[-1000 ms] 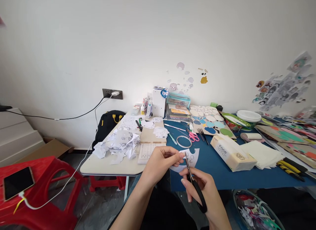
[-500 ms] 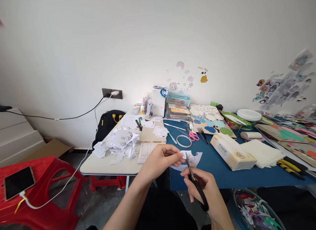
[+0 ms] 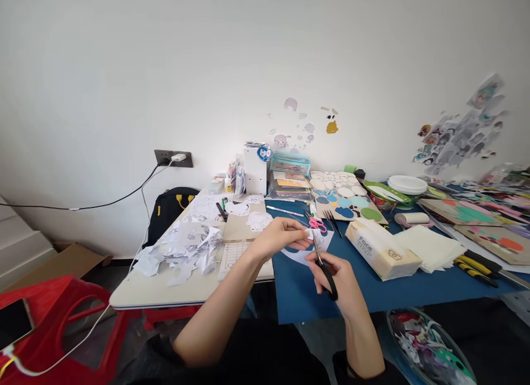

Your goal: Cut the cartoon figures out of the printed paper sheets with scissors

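Observation:
My left hand (image 3: 281,236) pinches a white printed paper piece (image 3: 324,240) above the blue sheet (image 3: 372,288) on the table. My right hand (image 3: 337,283) is closed round the black handles of a pair of scissors (image 3: 324,266), whose blades point up into the paper right beside my left fingertips. Both hands hover over the near edge of the table. A pair of pink scissors (image 3: 318,224) lies just behind my left hand.
A heap of white paper scraps (image 3: 182,247) lies on the white table at left. A tissue pack (image 3: 380,248) and a paper stack (image 3: 430,248) sit right. A scrap-filled bin (image 3: 428,346) stands lower right. At lower left a red stool (image 3: 49,324) holds a phone (image 3: 12,321).
Both hands have moved further out over the table with the paper and scissors. The view has swung to the right, so everything sits further left in the picture.

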Demonstrator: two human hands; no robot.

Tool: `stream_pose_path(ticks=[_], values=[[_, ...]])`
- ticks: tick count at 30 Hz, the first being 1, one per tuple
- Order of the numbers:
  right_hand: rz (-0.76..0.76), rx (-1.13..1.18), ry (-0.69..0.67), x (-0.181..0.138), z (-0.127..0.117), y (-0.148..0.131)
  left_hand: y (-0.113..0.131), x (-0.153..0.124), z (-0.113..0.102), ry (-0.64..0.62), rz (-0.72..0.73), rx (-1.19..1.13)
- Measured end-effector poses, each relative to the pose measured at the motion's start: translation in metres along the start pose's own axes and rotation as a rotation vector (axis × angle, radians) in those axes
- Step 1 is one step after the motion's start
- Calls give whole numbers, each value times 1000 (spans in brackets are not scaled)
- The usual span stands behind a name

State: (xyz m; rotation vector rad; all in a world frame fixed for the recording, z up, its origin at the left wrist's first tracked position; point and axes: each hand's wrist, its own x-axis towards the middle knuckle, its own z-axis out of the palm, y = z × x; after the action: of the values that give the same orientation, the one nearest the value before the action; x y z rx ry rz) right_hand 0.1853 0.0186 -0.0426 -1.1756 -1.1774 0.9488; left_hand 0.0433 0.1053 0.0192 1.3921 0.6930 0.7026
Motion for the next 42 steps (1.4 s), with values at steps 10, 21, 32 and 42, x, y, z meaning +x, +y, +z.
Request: stream_pose_path(ticks=[10, 21, 32, 42], values=[[37, 51, 56, 30, -20, 17, -33, 43, -4, 107, -39, -8], [-147, 125, 54, -3, 20, -4, -29, -34, 14, 259, 79, 121], [-108, 79, -105, -14, 31, -34, -13, -67, 4, 293, 295, 176], [-91, -37, -165, -14, 40, -35, -24, -86, -5, 402, 258, 136]])
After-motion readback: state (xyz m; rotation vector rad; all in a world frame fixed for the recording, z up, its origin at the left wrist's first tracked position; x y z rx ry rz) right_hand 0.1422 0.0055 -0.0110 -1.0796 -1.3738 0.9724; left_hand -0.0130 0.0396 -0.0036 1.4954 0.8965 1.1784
